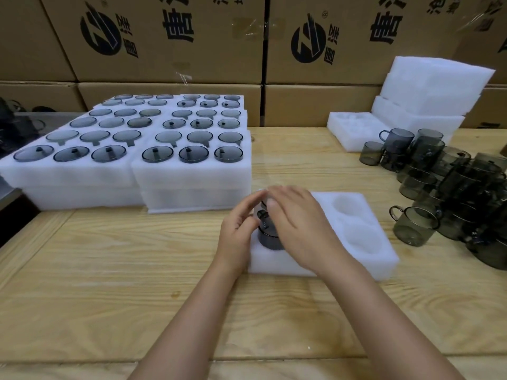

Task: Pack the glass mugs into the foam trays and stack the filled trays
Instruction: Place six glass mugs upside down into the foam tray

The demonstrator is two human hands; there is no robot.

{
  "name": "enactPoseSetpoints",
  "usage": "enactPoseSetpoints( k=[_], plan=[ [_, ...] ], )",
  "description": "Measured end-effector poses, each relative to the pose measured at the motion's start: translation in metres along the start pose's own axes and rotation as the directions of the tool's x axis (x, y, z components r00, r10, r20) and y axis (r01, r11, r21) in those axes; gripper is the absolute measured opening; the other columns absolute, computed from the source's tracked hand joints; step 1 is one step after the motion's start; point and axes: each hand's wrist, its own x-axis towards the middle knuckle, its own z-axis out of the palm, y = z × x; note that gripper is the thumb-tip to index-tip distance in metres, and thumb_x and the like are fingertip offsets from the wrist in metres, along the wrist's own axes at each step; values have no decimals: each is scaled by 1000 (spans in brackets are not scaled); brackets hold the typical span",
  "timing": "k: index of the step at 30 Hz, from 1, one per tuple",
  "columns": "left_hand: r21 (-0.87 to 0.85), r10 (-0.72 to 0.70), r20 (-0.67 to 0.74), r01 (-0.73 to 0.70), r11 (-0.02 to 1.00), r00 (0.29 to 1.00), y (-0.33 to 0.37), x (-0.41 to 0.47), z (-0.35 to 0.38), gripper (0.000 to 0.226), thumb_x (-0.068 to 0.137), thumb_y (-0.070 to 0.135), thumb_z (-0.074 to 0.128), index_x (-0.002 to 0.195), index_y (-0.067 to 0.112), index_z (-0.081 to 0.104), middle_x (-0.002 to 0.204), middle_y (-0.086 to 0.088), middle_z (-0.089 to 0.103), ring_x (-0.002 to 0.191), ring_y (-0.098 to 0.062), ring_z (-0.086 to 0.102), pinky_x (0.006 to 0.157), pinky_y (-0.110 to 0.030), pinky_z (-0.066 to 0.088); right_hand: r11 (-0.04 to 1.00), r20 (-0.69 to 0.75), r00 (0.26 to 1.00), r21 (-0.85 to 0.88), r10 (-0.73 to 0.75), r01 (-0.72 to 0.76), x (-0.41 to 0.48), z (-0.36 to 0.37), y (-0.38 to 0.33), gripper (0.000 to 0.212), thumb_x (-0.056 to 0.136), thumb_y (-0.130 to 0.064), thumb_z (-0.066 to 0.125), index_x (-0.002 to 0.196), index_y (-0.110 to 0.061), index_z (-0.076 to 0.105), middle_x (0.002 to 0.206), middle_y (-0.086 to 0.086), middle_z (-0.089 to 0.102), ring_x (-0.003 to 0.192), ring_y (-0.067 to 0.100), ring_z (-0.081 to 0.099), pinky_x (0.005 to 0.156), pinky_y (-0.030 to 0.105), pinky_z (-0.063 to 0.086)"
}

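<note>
A white foam tray (384, 259) lies in the middle of the wooden table, with two round pockets showing bare on its right side. Dark smoky glass mugs (270, 234) sit in its left pockets, half hidden by my hands. My left hand (241, 229) curls around the mugs from the left. My right hand (299, 223) lies over them from above and the right, fingers touching the glass. Loose grey mugs (444, 187) are piled at the right of the table.
Stacks of filled foam trays (189, 171) stand at the left and centre back. Spare white foam trays (428, 89) are stacked at the back right, one (345, 133) lying flat in front. Printed cardboard boxes (170, 37) wall off the back.
</note>
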Motion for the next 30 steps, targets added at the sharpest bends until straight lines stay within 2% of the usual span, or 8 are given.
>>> enactPoseSetpoints(
  k=[5,7,10,18,21,26,28,30],
  plan=[
    [-18,114,-149,-118,993,982,2,-4,3,44,87,21,44,131,20,45,140,0,48,131,-8,44,108,-26,34,976,369,916,-198,158,-89,34,16,5,56,101,-42,13,152,-21,6,159,-5,-7,144,19,-19,115,42,-11],
    [192,269,-16,-261,946,963,5,-4,7,44,93,30,38,135,22,43,145,1,43,137,-10,37,111,-25,29,939,415,891,-341,185,-36,33,23,10,61,99,-41,22,151,-26,-4,158,-5,-16,142,22,-26,112,50,-16],
    [427,228,230,-309,850,946,7,-3,10,42,95,24,37,131,10,54,141,2,47,137,-4,33,112,-20,21,844,433,873,-535,222,50,28,30,14,75,95,-47,32,148,-26,-16,155,-2,-26,139,27,-30,107,59,-19],
    [508,167,178,-236,829,970,8,-9,14,44,94,32,38,131,15,52,145,10,35,143,-12,21,114,-16,9,902,429,888,-429,166,39,25,32,20,74,96,-41,37,149,-29,-14,157,-3,-21,142,27,-24,112,52,-12],
    [359,164,78,-181,916,983,8,-16,16,45,87,44,37,128,28,48,150,4,32,141,-4,22,114,-19,14,972,449,888,-233,101,7,24,24,20,67,97,-37,35,150,-28,-4,159,-3,-11,144,24,-18,115,48,-10],
    [186,103,22,-106,977,994,5,-20,7,46,85,47,42,129,33,46,151,8,33,141,0,25,113,-19,21,833,126,975,507,183,-222,12,-9,29,36,99,-21,42,134,-18,49,141,-3,47,130,8,38,105,17,23],
    [150,32,17,-34,988,999,4,-18,3,44,84,43,48,128,36,47,149,10,36,139,3,27,110,-15,25,955,-244,936,219,253,-201,0,-31,57,32,95,-16,51,125,-8,57,132,7,55,125,21,46,102,25,28],
    [100,-46,37,42,994,998,2,-17,3,47,81,32,53,128,36,48,149,12,37,137,6,27,111,-17,27,913,-511,816,-133,270,-386,-16,-50,92,33,91,-19,54,119,-2,60,128,16,57,121,35,45,100,39,30]
  ],
)
